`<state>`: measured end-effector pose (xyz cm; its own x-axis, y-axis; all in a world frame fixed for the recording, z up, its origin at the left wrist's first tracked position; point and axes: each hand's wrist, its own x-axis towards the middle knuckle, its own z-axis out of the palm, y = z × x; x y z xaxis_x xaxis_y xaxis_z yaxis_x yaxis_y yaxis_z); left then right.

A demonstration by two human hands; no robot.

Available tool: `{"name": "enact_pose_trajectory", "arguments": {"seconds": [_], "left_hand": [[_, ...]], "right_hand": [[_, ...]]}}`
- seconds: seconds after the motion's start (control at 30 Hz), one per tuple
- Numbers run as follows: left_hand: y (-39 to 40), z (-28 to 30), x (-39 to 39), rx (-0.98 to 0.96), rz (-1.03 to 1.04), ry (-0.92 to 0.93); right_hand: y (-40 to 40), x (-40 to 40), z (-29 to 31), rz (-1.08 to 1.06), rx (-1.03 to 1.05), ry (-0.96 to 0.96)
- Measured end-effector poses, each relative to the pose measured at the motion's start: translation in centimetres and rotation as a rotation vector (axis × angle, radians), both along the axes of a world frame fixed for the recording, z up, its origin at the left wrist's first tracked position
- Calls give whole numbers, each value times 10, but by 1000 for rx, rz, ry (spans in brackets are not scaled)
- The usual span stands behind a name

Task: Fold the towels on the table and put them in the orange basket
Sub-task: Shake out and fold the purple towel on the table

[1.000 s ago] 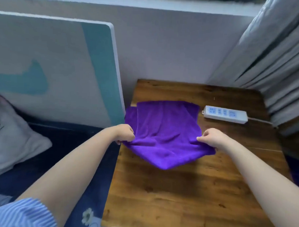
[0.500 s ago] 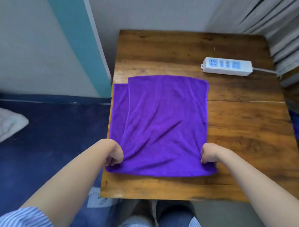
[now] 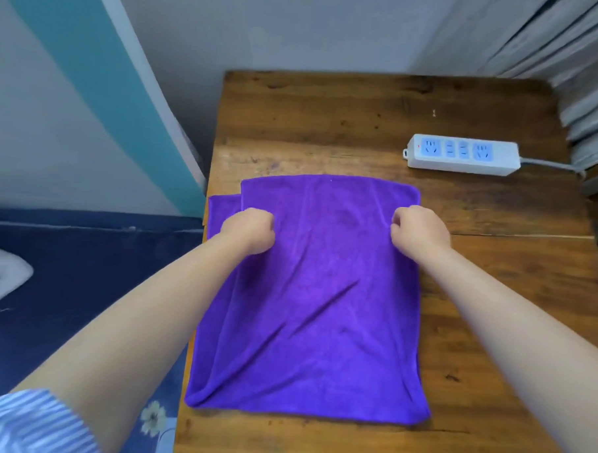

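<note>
1. Head view: a purple towel (image 3: 322, 296) lies flat on a wooden table (image 3: 493, 303). It is folded, with an upper layer on top and a narrow strip of the lower layer showing along the left side.
2. The towel covers the left and middle part of the table. Its near edge is close to the near edge of the table, and its far edge is about in the middle of the table.
3. The left hand (image 3: 247, 229) rests on the towel near the far left corner of the upper layer. Its fingers are curled under. It seems to pinch the cloth, but I cannot tell for sure, because the fingertips are hidden.
4. The right hand (image 3: 419, 231) is at the right edge of the towel, near the far right corner. Its fingers are curled too and touch the cloth. Whether they really hold it, I cannot tell.
5. Both forearms reach over the towel from the near side. A striped sleeve (image 3: 25, 423) shows at the near left.
6. A white power strip (image 3: 463, 154) lies on the far right of the table, apart from the towel. Its cable goes off to the right.
7. Left of the table is a dark blue surface (image 3: 82, 285), with something white (image 3: 0, 278) on it at the left edge.
</note>
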<state>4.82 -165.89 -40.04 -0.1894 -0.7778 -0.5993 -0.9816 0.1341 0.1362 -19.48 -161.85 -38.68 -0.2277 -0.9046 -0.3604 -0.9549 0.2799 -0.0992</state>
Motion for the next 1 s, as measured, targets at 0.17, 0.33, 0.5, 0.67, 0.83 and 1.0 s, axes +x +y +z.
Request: {"name": "enact_pose_trajectory", "arguments": {"seconds": [0.17, 0.33, 0.5, 0.67, 0.83, 1.0], "left_hand": [[-39, -12, -18, -288, 175, 20], [-57, -26, -15, -199, 172, -90], [-65, -26, -9, -178, 115, -112], [-57, -7, -1, -216, 65, 163], [-23, 22, 28, 70, -22, 323], [0, 35, 64, 354, 208, 419]], "right_hand": [[-33, -17, -19, 49, -75, 37], [-50, -28, -28, 126, -21, 121], [-65, -32, -26, 48, 44, 49], [-64, -37, -6, 46, -47, -262], [-31, -39, 28, 37, 187, -761], [8, -22, 35, 73, 556, -946]]}}
